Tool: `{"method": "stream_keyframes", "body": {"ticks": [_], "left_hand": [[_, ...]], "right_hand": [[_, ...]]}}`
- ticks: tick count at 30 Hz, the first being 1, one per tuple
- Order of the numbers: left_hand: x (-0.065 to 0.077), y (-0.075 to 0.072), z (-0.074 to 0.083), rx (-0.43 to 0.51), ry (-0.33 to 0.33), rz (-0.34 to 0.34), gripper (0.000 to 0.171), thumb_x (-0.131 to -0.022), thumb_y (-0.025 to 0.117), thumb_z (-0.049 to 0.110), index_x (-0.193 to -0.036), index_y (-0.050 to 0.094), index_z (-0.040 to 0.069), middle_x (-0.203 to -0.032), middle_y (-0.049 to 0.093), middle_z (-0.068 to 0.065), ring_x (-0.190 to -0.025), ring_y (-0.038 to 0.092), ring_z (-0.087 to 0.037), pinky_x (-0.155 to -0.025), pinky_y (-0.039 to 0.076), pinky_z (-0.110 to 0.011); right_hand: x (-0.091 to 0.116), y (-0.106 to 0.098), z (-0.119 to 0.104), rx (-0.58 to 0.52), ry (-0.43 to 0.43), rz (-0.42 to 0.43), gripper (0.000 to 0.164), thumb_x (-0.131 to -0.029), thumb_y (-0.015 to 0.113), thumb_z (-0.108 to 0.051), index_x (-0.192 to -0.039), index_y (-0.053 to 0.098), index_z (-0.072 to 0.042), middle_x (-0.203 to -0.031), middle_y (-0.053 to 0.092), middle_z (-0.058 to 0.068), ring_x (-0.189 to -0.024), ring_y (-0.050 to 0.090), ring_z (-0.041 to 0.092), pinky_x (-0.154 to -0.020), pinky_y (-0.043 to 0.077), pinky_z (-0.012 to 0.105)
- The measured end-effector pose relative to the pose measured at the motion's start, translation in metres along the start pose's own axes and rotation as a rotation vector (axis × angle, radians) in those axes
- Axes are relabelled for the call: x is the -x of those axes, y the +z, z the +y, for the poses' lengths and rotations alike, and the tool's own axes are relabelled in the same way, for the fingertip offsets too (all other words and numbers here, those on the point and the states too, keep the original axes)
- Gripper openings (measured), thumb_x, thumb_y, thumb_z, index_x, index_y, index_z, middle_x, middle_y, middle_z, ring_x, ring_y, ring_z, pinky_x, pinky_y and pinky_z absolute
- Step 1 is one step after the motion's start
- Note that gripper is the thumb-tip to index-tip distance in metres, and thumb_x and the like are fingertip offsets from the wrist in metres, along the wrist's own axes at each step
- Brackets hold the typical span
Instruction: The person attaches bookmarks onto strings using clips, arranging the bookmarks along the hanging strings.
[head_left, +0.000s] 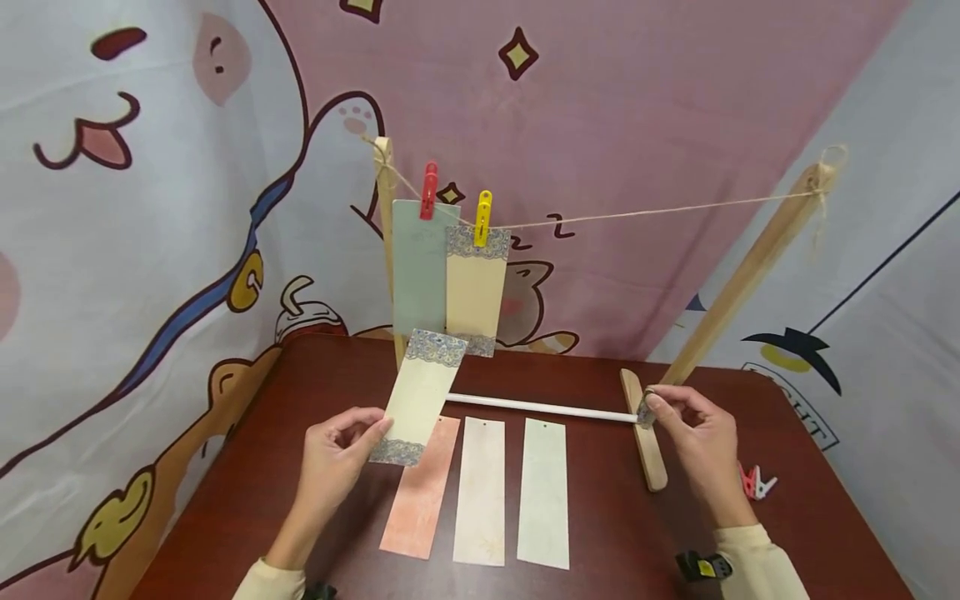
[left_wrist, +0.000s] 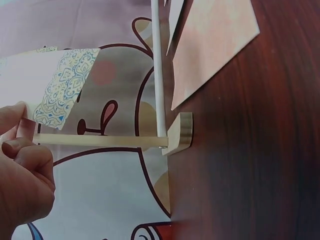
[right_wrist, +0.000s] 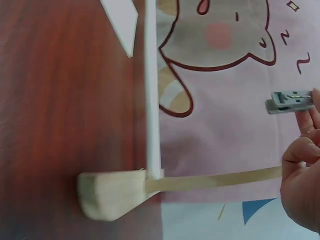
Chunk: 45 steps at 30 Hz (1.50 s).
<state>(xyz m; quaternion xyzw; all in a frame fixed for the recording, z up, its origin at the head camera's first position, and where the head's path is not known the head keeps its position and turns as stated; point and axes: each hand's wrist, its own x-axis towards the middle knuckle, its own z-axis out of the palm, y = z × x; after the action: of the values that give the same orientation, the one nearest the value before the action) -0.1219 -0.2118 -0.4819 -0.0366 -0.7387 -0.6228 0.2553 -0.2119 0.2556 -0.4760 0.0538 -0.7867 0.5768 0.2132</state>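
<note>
My left hand (head_left: 341, 454) pinches a cream paper card (head_left: 422, 398) with blue patterned bands by its lower left edge. The card is tilted and raised in front of the hanging cards. A grey clothespin (right_wrist: 290, 101) is pinched in my right hand (head_left: 697, 437), near the right post. On the twine (head_left: 637, 214) hang a grey-green card (head_left: 418, 271) under a red clothespin (head_left: 429, 190) and a patterned-edge cream card (head_left: 476, 292) under a yellow clothespin (head_left: 483, 218). The held card's far end runs out of the left wrist view.
An orange card (head_left: 422, 500), a cream card (head_left: 480, 492) and a pale green card (head_left: 543, 496) lie on the table (head_left: 600, 533). A white rod (head_left: 540, 408) joins the wooden stand's feet (head_left: 652, 462). Red and white clothespins (head_left: 761, 483) lie at the right.
</note>
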Motion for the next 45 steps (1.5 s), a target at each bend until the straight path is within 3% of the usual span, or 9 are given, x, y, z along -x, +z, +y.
{"method": "stream_keyframes", "body": {"ticks": [4, 7, 17, 24, 33, 41, 45], "left_hand": [[0.001, 0.004, 0.001, 0.006, -0.021, 0.01, 0.013, -0.091, 0.086, -0.005, -0.098, 0.083, 0.005, -0.062, 0.049, -0.004, -0.056, 0.039, -0.008, -0.044, 0.029, -0.031], [0.0, 0.008, 0.003, 0.026, -0.015, 0.011, 0.013, -0.091, 0.086, -0.007, -0.098, 0.083, 0.004, -0.063, 0.052, -0.004, -0.056, 0.04, -0.008, -0.044, 0.031, -0.031], [-0.01, 0.02, 0.006, 0.055, 0.063, -0.014, 0.016, -0.089, 0.085, -0.01, -0.098, 0.083, 0.003, -0.067, 0.061, -0.007, -0.057, 0.042, -0.006, -0.044, 0.03, -0.031], [-0.013, 0.03, 0.008, 0.064, 0.055, -0.034, 0.014, -0.09, 0.085, -0.008, -0.098, 0.084, 0.003, -0.064, 0.055, -0.003, -0.056, 0.041, -0.006, -0.044, 0.031, -0.025], [-0.014, 0.045, 0.01, 0.101, 0.048, -0.058, 0.011, -0.091, 0.085, -0.007, -0.098, 0.084, 0.002, -0.061, 0.051, -0.003, -0.055, 0.039, -0.006, -0.046, 0.03, -0.021], [-0.018, 0.058, 0.013, 0.125, 0.013, -0.063, 0.01, -0.092, 0.086, -0.004, -0.1, 0.085, 0.003, -0.079, 0.074, -0.005, -0.06, 0.045, -0.007, -0.052, 0.036, -0.02], [-0.019, 0.062, 0.015, 0.142, 0.007, -0.067, 0.01, -0.092, 0.085, -0.004, -0.101, 0.084, 0.0, -0.078, 0.073, -0.008, -0.06, 0.046, -0.008, -0.053, 0.036, -0.021]], "right_hand": [[-0.007, 0.007, -0.009, -0.009, 0.012, -0.013, 0.019, -0.097, 0.085, -0.007, -0.114, 0.08, 0.001, -0.075, 0.06, 0.002, -0.068, 0.048, 0.013, -0.055, 0.036, 0.027], [-0.011, 0.012, -0.018, -0.047, 0.019, -0.019, 0.021, -0.099, 0.083, -0.01, -0.116, 0.079, 0.001, -0.078, 0.062, 0.002, -0.069, 0.05, 0.013, -0.054, 0.037, 0.026], [-0.025, 0.029, -0.048, -0.309, -0.015, 0.015, 0.022, -0.1, 0.079, -0.001, -0.118, 0.076, 0.01, -0.08, 0.07, 0.004, -0.062, 0.051, 0.01, -0.052, 0.039, 0.019], [-0.03, 0.039, -0.058, -0.414, -0.065, 0.048, 0.021, -0.098, 0.08, 0.001, -0.115, 0.075, 0.014, -0.073, 0.063, 0.002, -0.059, 0.046, 0.007, -0.049, 0.034, 0.017], [-0.039, 0.049, -0.077, -0.47, -0.127, 0.013, 0.021, -0.1, 0.078, 0.003, -0.115, 0.072, 0.016, -0.075, 0.064, 0.002, -0.058, 0.045, 0.007, -0.051, 0.036, 0.018], [-0.046, 0.058, -0.099, -0.544, -0.19, -0.027, 0.018, -0.098, 0.075, 0.009, -0.113, 0.071, 0.019, -0.074, 0.064, 0.004, -0.057, 0.043, 0.011, -0.05, 0.033, 0.021], [-0.049, 0.06, -0.105, -0.564, -0.214, -0.026, 0.018, -0.098, 0.075, 0.01, -0.113, 0.071, 0.02, -0.075, 0.065, 0.004, -0.055, 0.041, 0.01, -0.049, 0.031, 0.021]]}}
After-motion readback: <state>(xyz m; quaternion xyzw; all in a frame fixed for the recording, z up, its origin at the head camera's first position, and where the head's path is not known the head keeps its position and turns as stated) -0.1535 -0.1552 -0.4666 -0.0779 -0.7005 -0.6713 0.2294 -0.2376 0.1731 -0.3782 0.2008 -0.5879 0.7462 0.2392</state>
